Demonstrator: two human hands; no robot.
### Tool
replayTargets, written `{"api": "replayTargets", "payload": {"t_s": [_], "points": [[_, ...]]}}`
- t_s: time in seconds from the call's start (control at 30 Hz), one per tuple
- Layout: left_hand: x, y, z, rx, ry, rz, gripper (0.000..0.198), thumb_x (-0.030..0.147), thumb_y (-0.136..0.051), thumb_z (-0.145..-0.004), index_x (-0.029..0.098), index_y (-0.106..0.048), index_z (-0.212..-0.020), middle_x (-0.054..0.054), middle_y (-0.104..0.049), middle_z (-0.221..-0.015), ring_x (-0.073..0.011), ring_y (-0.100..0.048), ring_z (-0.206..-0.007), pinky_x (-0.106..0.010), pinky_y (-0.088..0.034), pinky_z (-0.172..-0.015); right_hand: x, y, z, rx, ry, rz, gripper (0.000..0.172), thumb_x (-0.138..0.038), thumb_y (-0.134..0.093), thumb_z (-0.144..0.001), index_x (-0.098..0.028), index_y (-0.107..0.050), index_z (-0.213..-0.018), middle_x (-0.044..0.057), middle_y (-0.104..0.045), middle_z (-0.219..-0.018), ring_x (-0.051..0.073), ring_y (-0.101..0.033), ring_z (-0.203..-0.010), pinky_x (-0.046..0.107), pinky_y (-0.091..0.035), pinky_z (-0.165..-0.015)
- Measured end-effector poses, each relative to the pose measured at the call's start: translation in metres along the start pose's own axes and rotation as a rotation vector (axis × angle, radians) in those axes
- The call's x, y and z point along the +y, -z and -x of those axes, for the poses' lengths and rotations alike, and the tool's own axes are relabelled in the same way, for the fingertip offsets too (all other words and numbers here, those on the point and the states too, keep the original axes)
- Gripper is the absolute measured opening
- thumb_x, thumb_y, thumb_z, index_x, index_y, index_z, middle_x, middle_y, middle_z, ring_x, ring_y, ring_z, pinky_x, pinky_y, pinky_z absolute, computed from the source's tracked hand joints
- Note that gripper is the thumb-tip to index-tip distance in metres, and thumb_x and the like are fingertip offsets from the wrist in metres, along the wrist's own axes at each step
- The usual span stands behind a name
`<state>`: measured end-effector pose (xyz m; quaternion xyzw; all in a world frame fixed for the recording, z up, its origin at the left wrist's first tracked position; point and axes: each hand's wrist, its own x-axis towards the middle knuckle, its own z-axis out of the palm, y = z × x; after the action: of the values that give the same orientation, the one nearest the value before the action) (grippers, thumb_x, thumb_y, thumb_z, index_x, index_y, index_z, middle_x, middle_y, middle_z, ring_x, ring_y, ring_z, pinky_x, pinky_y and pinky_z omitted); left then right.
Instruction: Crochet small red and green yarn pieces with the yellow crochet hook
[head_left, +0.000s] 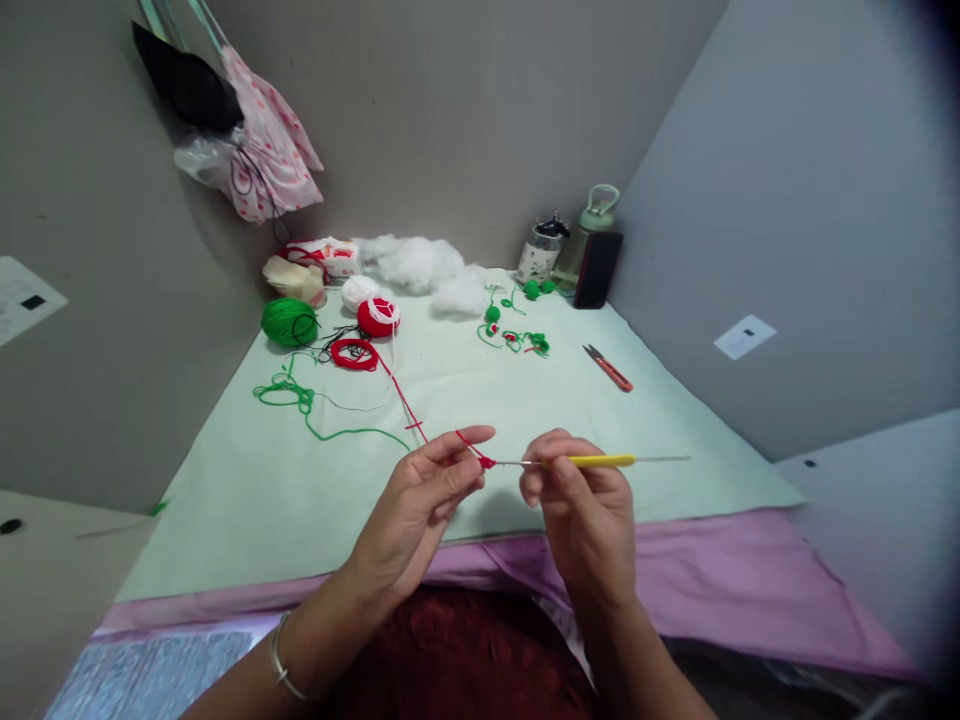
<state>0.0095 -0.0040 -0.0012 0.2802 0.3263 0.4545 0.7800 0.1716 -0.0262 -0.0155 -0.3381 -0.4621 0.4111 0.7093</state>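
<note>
This is a small craft corner. Plain grey walls (465, 110) close tightly around a tabletop (675, 440) spread with a pale green sheet. Across the upper middle of the frame lie a ball of green yarn (289, 321), red yarn (378, 318), white stuffing (420, 262), thread snips (609, 367) and a water bottle (589, 240). Bags (262, 160) hang on the wall at upper left.

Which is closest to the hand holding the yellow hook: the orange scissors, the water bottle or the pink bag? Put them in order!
Starting from the right hand:
1. orange thread snips: lying on the green mat, just beyond the hand and a little to the right.
2. water bottle: standing at the mat's back right corner.
3. pink bag: hanging up high, far back on the left.
</note>
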Motion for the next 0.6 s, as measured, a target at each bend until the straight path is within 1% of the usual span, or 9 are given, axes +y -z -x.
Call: {"api": "replayTargets", "payload": {"t_s": [0.1, 0.17, 0.27, 0.33, 0.43, 0.5, 0.53, 0.57, 0.6], "points": [[-0.004, -0.002, 0.002, -0.001, -0.064, -0.067, 0.04, 0.029, -0.094, -0.077, 0.026, -0.086, -0.115, 0.003, -0.061, -0.078, -0.0082, -0.049, -0.069, -0.021, -0.043, -0.071, 0.005, -0.003, 0.001, -0.044, 0.064, 0.111, 0.012, -0.027, -0.071, -0.1, -0.027, -0.083, -0.097, 0.004, -0.076, -0.092, 0.016, -0.07, -0.08, 0.031, -0.058, -0.072], [-0.006, -0.002, 0.002, -0.017, -0.097, -0.108, 0.039, 0.029, -0.094, -0.077, 0.028, -0.086, -0.115, 0.002, -0.062, -0.08, -0.0099, -0.053, -0.076, -0.022, -0.044, -0.075, 0.007, -0.004, 0.002, -0.06, 0.103, 0.189, 0.015, -0.024, -0.069, -0.101, -0.029, -0.083, -0.1, 0.005, -0.079, -0.098, 0.019, -0.073, -0.095, 0.034, -0.06, -0.082], [-0.006, 0.0, 0.001, -0.023, -0.11, -0.158, 0.033, 0.032, -0.093, -0.079, 0.029, -0.087, -0.112, 0.001, -0.065, -0.084, -0.0113, -0.056, -0.082, -0.023, -0.045, -0.08, 0.007, -0.005, 0.003, -0.069, 0.123, 0.223, 0.017, -0.021, -0.067, -0.103, -0.029, -0.082, -0.103, 0.004, -0.08, -0.098, 0.019, -0.073, -0.091, 0.033, -0.06, -0.079], [-0.007, 0.001, 0.001, 0.0, -0.119, -0.176, 0.033, 0.034, -0.092, -0.08, 0.028, -0.086, -0.113, 0.001, -0.066, -0.084, -0.0109, -0.056, -0.08, -0.023, -0.044, -0.077, 0.006, -0.005, 0.005, -0.092, 0.151, 0.286, 0.02, -0.019, -0.065, -0.103, -0.029, -0.082, -0.105, 0.004, -0.079, -0.096, 0.018, -0.073, -0.088, 0.032, -0.061, -0.076], [-0.008, -0.001, 0.001, 0.034, -0.123, -0.107, 0.045, 0.034, -0.095, -0.077, 0.025, -0.084, -0.12, 0.002, -0.066, -0.081, -0.0102, -0.057, -0.078, -0.022, -0.045, -0.077, 0.008, -0.004, 0.012, -0.139, 0.327, 0.568, 0.029, -0.014, -0.068, -0.1, -0.033, -0.081, -0.117, 0.006, -0.078, -0.104, 0.021, -0.074, -0.095, 0.035, -0.063, -0.08], [-0.009, -0.001, 0.001, 0.023, -0.068, -0.029, 0.052, 0.034, -0.097, -0.076, 0.023, -0.082, -0.124, 0.002, -0.066, -0.079, -0.0086, -0.056, -0.073, -0.021, -0.046, -0.076, 0.011, -0.002, 0.017, -0.165, 0.492, 0.756, 0.039, -0.012, -0.072, -0.097, -0.036, -0.079, -0.127, 0.007, -0.078, -0.112, 0.023, -0.074, -0.1, 0.037, -0.064, -0.083], [-0.008, -0.001, 0.0, 0.009, -0.019, 0.007, 0.052, 0.034, -0.097, -0.075, 0.022, -0.082, -0.124, 0.003, -0.066, -0.077, -0.007, -0.053, -0.068, -0.02, -0.047, -0.075, 0.012, -0.001, 0.018, -0.167, 0.539, 0.791, 0.042, -0.012, -0.072, -0.096, -0.037, -0.078, -0.129, 0.006, -0.078, -0.113, 0.023, -0.074, -0.101, 0.037, -0.064, -0.082], [-0.007, 0.0, 0.0, -0.007, 0.029, 0.041, 0.05, 0.033, -0.097, -0.075, 0.02, -0.083, -0.122, 0.003, -0.064, -0.075, -0.0052, -0.047, -0.063, -0.02, -0.048, -0.074, 0.012, 0.0, 0.017, -0.151, 0.533, 0.773, 0.04, -0.012, -0.071, -0.097, -0.036, -0.078, -0.128, 0.006, -0.078, -0.111, 0.022, -0.074, -0.099, 0.037, -0.064, -0.081], [-0.006, 0.001, -0.001, -0.015, 0.065, 0.073, 0.048, 0.032, -0.098, -0.075, 0.019, -0.084, -0.119, 0.005, -0.062, -0.072, -0.0039, -0.042, -0.058, -0.02, -0.049, -0.075, 0.011, 0.001, 0.016, -0.09, 0.486, 0.709, 0.035, -0.012, -0.069, -0.098, -0.035, -0.08, -0.123, 0.005, -0.077, -0.104, 0.021, -0.074, -0.093, 0.035, -0.063, -0.077]]}}
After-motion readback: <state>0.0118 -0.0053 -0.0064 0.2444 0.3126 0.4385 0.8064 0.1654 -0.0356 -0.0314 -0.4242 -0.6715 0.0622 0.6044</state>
